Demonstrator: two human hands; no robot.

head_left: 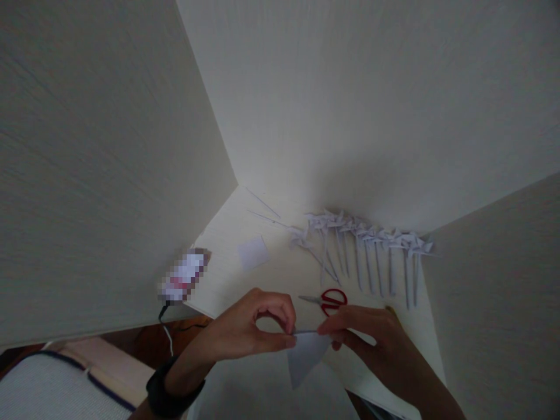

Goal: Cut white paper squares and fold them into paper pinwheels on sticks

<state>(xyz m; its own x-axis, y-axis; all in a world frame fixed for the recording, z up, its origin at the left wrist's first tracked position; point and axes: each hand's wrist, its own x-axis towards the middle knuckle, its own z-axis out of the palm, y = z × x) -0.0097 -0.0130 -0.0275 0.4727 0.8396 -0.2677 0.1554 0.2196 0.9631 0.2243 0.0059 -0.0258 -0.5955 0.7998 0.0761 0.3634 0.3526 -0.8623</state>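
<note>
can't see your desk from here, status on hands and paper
Left hand and right hand both pinch small white folded paper piece. Red-handled scissors lie just beyond, untouched. Nothing between hands.

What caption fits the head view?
Both hands fold a white paper beside red scissors and paper pinwheels.

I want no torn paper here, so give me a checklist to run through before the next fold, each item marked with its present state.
1. Left hand grips the paper piece at its top edge: ok.
2. Right hand pinches the same edge from the other side: ok.
3. Paper free of the desk, held above its near edge: ok.
4. Scissors lie apart from both hands, blades closed: ok.
5. Row of finished pinwheels is away from the hands, by the back wall: ok.
6. Crease line straight: cannot tell, fingers cover it.
</note>
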